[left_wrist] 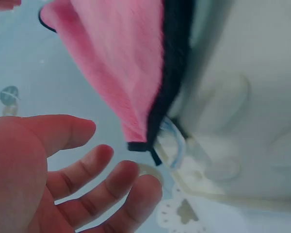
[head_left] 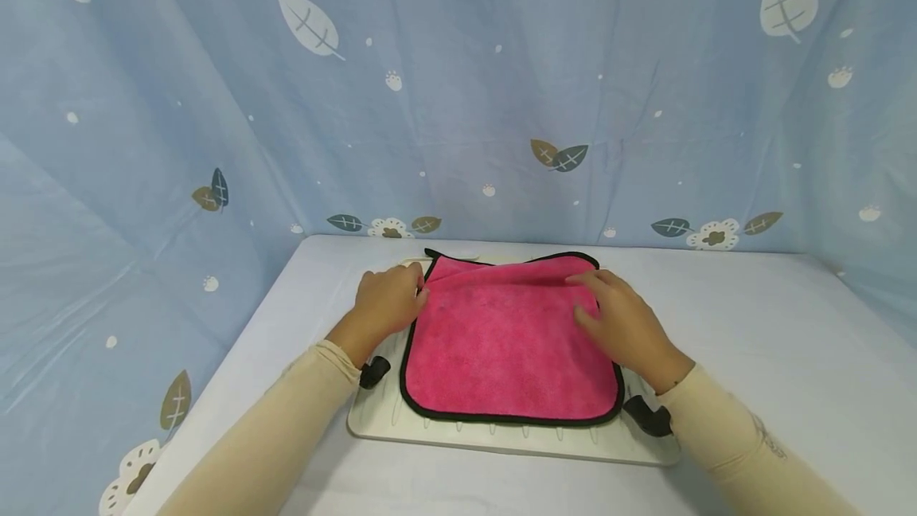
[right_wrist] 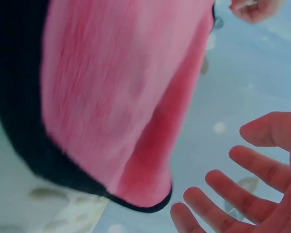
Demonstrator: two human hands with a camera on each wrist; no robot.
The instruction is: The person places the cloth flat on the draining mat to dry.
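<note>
A pink cloth (head_left: pixel 512 357) with black edging lies spread over a pale ribbed tray (head_left: pixel 494 440). Its far part rises in a loose fold (head_left: pixel 501 273), which also shows in both wrist views. Beside the cloth's far left corner is my left hand (head_left: pixel 390 299); in the left wrist view its fingers are parted, with nothing between them and the cloth's corner (left_wrist: pixel 140 131) just beyond. My right hand (head_left: pixel 622 321) hovers at the right edge, fingers spread and holding nothing, near the rounded corner (right_wrist: pixel 145 194) in the right wrist view.
Black handles (head_left: pixel 648 416) stick up at the tray's sides, the left one (head_left: pixel 374 373) partly behind my wrist. The tray rests on a white-covered table (head_left: pixel 759 341). A blue patterned curtain (head_left: pixel 458 102) hangs along the back and left.
</note>
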